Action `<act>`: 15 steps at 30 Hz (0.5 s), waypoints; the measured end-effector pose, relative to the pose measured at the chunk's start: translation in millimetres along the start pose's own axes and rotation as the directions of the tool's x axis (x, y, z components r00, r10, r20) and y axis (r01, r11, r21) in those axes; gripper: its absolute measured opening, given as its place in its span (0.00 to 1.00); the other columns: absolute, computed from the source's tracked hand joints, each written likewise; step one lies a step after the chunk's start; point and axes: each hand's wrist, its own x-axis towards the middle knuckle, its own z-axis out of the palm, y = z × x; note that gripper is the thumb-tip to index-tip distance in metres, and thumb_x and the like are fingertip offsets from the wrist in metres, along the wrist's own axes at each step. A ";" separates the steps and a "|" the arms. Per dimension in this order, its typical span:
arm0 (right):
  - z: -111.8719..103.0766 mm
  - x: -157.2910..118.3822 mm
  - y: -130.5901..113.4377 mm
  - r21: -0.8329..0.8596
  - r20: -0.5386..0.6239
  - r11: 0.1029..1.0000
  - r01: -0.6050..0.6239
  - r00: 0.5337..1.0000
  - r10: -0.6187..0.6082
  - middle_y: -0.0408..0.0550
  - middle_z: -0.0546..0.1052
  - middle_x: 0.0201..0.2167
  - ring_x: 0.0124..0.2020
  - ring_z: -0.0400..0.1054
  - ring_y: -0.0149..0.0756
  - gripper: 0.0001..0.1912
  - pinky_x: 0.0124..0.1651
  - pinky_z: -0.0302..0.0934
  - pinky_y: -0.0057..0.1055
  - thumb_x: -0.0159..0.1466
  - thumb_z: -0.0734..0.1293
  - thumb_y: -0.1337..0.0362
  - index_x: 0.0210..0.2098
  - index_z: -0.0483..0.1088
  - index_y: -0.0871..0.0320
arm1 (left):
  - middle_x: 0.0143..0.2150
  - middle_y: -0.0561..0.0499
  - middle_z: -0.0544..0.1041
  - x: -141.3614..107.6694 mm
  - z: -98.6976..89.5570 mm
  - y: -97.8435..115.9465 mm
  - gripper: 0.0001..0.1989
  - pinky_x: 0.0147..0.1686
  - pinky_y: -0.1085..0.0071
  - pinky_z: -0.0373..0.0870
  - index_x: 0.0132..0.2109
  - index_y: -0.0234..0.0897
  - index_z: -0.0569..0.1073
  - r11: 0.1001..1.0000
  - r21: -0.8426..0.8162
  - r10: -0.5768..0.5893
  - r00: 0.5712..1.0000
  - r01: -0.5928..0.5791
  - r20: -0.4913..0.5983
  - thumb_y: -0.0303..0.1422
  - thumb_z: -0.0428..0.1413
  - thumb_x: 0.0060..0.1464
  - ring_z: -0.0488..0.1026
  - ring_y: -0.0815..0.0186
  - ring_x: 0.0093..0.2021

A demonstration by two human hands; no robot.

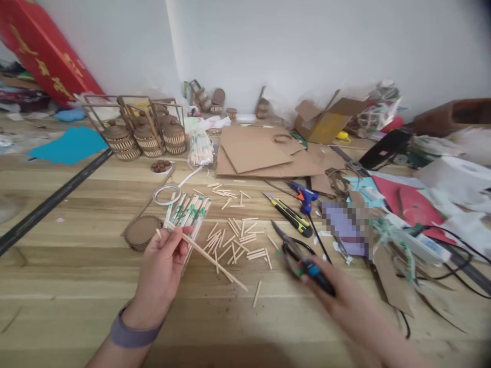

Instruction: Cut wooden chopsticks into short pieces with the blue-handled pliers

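My left hand [163, 260] is closed around a pair of thin wooden chopsticks [215, 262], which point down to the right. Beneath that hand, paper-wrapped chopsticks with green print [192, 208] lie in a bundle. My right hand [330, 289] grips black-handled shears [286, 237] with a blue patch on the handle; the blades point up and left, and motion blurs them a little. Between the two hands, many short cut stick pieces [245, 237] are scattered on the wooden table [215, 327]. The shears and the chopsticks are apart.
Beyond the right hand lie a yellow-black utility knife [289, 214] and a blue glue gun [305, 197]. Cardboard sheets [257, 151] are at the back. Small lidded baskets [148, 139] stand back left, near a bowl of brown beads [161, 166]. Paper scraps and cables [452, 240] clutter the right.
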 end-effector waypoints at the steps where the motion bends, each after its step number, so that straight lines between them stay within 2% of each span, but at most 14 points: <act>1: -14.4 1.0 15.7 -0.062 -0.091 0.996 -0.064 0.994 0.058 0.52 0.82 0.31 0.32 0.76 0.49 0.14 0.34 0.67 0.38 0.60 0.60 0.53 0.37 0.71 0.53 | 0.29 0.51 0.81 -0.8 0.4 -1.0 0.26 0.19 0.85 0.64 0.22 0.36 0.58 1.000 0.010 -0.024 1.000 0.024 0.002 0.31 0.71 0.32 0.64 0.80 0.18; 3: -45.2 3.8 46.3 -0.191 -0.262 0.958 -0.214 0.952 0.160 0.54 0.80 0.29 0.30 0.75 0.53 0.13 0.30 0.65 0.40 0.59 0.61 0.53 0.37 0.69 0.52 | 0.29 0.51 0.81 -3.1 1.5 -3.7 0.26 0.18 0.86 0.64 0.22 0.36 0.58 0.997 0.034 -0.073 0.997 0.073 0.010 0.31 0.72 0.31 0.64 0.80 0.18; 6: -88.3 10.4 80.6 -0.367 -0.499 0.798 -0.477 0.825 0.264 0.54 0.74 0.23 0.25 0.72 0.54 0.08 0.26 0.58 0.39 0.62 0.59 0.56 0.31 0.64 0.50 | 0.29 0.51 0.81 -6.5 3.1 -7.0 0.28 0.18 0.86 0.64 0.22 0.36 0.56 0.990 0.059 -0.126 0.992 0.125 0.027 0.32 0.72 0.30 0.64 0.80 0.18; 9: -116.0 19.2 93.1 -0.368 -0.591 0.729 -0.578 0.750 0.296 0.54 0.69 0.18 0.21 0.68 0.53 0.08 0.23 0.53 0.40 0.62 0.60 0.60 0.26 0.62 0.51 | 0.29 0.51 0.80 -10.2 5.3 -9.6 0.29 0.18 0.85 0.63 0.22 0.37 0.55 0.981 0.099 -0.174 0.983 0.168 0.054 0.32 0.72 0.29 0.64 0.79 0.18; 11: -120.9 24.1 90.2 -0.369 -0.637 0.715 -0.594 0.722 0.271 0.60 0.71 0.22 0.25 0.70 0.58 0.07 0.25 0.53 0.42 0.62 0.61 0.61 0.28 0.65 0.54 | 0.29 0.51 0.81 -13.1 6.8 -12.3 0.29 0.18 0.84 0.62 0.22 0.37 0.54 0.971 0.140 -0.205 0.976 0.193 0.076 0.33 0.72 0.30 0.63 0.79 0.18; 13: -113.3 26.8 80.0 -0.378 -0.689 0.722 -0.579 0.697 0.199 0.71 0.73 0.35 0.39 0.71 0.66 0.09 0.31 0.56 0.45 0.64 0.58 0.62 0.37 0.67 0.59 | 0.29 0.51 0.80 -16.1 8.0 -16.6 0.29 0.18 0.83 0.61 0.22 0.38 0.53 0.962 0.182 -0.227 0.968 0.206 0.106 0.34 0.71 0.32 0.63 0.78 0.18; 14: -104.6 27.3 72.1 -0.388 -0.698 0.739 -0.551 0.699 0.155 0.73 0.72 0.42 0.46 0.69 0.68 0.12 0.35 0.57 0.46 0.66 0.55 0.63 0.41 0.67 0.60 | 0.29 0.52 0.80 -17.5 8.4 -19.2 0.30 0.18 0.82 0.61 0.22 0.38 0.53 0.957 0.203 -0.237 0.964 0.209 0.125 0.35 0.71 0.32 0.63 0.78 0.18; 15: -92.7 27.1 62.4 -0.399 -0.685 0.763 -0.509 0.718 0.121 0.73 0.71 0.45 0.49 0.67 0.68 0.13 0.38 0.58 0.47 0.67 0.55 0.62 0.43 0.66 0.61 | 0.28 0.52 0.80 -18.8 8.8 -22.1 0.30 0.18 0.82 0.60 0.22 0.38 0.52 0.952 0.224 -0.244 0.959 0.209 0.143 0.36 0.70 0.33 0.63 0.78 0.18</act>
